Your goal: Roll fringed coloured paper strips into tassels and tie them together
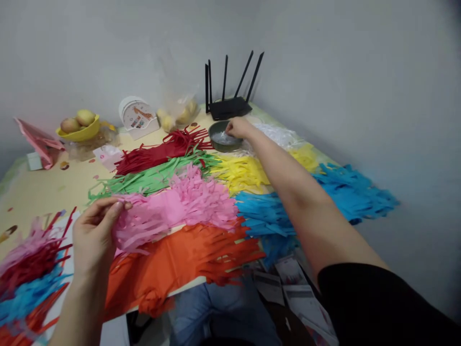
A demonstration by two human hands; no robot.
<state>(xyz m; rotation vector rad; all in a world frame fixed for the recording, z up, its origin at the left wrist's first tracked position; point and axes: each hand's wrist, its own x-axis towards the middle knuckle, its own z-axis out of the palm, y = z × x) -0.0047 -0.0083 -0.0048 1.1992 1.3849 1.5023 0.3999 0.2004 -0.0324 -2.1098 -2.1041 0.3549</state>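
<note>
My left hand (99, 223) is at the left, with thumb and forefinger pinched on the end of a pink fringed tissue paper piece (139, 226). The held end is lifted a little and its strips hang down. My right hand (238, 128) reaches forward to a dark grey bowl (216, 143). Its fingers are pinched together inside the rim, over pale contents; what they hold, if anything, is too small to make out. More pink fringed paper (201, 197) lies between the hands, with an orange fringed stack (173, 262) in front of it.
Red (158, 154), green (151, 174), yellow (243, 173), blue (355, 192) and white (275, 136) fringed paper spreads over the table. A black router (230, 108) stands behind the bowl. Further left are a yellow fruit bowl (79, 134), a giraffe-print holder (141, 120) and mixed-colour tassels (32, 264).
</note>
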